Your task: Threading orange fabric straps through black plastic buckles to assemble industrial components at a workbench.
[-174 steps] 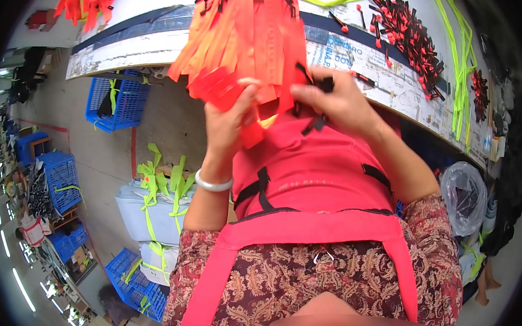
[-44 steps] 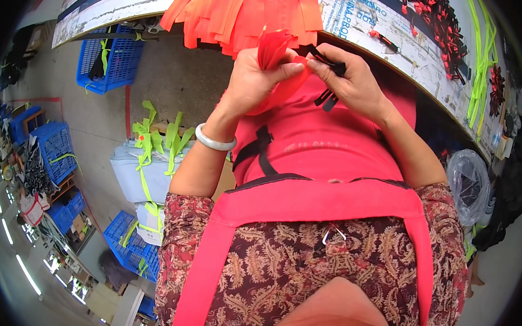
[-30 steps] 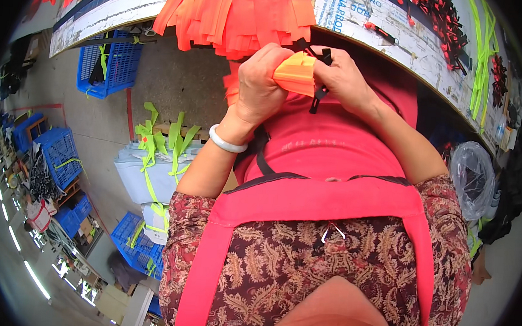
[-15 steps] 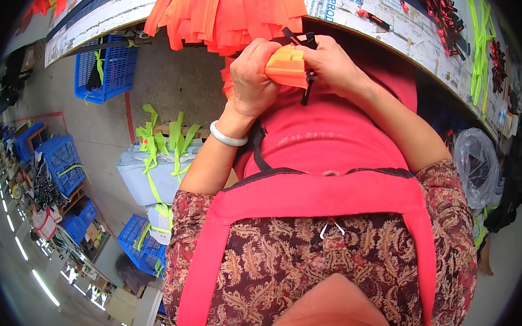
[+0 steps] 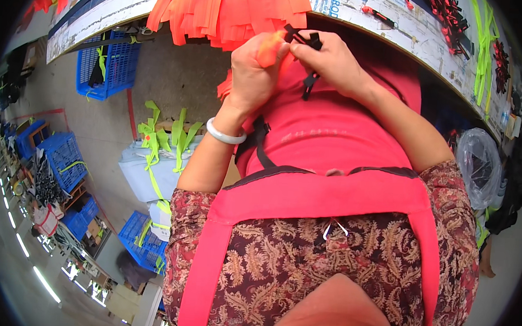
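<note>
Both hands meet in front of my red apron (image 5: pixel 317 130), just off the table's near edge. My left hand (image 5: pixel 252 70), with a white bangle at its wrist, is closed round a folded orange fabric strip (image 5: pixel 270 49). More orange fabric hangs below that hand. Against it my right hand (image 5: pixel 333 60) pinches short black straps (image 5: pixel 309 82); their ends stick out above and below the fingers. How the straps and the strip meet is hidden by the fingertips. A thick bundle of orange strips (image 5: pixel 222 11) drapes over the table edge just beyond my left hand.
The white-topped table (image 5: pixel 342 6) carries a small red-and-black strap piece (image 5: pixel 377 17), a pile of red-and-black straps (image 5: pixel 449 25) and yellow-green strips (image 5: pixel 484 57). Left on the floor stand a blue crate (image 5: pixel 107 64) and a pale blue stack (image 5: pixel 147 168) with yellow-green strips.
My left hand has turned, and the orange strip, fanned out before, now shows only as a small blurred fold. The right fingers have moved in against it with the black straps.
</note>
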Demonstrator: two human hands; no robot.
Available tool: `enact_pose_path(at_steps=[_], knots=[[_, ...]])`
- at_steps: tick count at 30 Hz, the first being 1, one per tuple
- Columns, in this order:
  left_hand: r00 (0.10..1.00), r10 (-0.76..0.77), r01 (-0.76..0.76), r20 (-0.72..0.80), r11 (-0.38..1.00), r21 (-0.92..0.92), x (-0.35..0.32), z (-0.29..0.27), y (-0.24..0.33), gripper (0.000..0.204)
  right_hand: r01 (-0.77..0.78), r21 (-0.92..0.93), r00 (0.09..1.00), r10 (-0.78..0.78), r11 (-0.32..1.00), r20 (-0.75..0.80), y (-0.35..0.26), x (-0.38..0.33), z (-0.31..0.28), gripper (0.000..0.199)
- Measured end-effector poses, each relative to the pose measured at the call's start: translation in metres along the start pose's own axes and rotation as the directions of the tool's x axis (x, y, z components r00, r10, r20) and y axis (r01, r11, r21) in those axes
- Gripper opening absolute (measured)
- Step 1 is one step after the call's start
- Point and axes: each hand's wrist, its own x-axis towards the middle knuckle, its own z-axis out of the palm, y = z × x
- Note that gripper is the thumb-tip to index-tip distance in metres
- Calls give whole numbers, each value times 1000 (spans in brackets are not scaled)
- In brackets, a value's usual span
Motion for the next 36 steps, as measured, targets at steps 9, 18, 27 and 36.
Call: enact_pose_path(at_steps=[9,18,27,36], knots=[[928,372,-350,-11,882,316,4,6,-11,14,-420,408,907,385,811,170,2,5,-2,24],[993,112,-106,-27,980,166,3,0,-7,10,-381,289,923,344,878,171,11,7,-6,20],[790,-492,541,366,840,-37,-7,-91,-12,13,141,40,810,-92,989,-579,-28,1,-113,15],[858,-510,287,54,390,-875,-29,-125,-56,11,195,-556,944,-308,808,-117,32,-40,-97,20]])
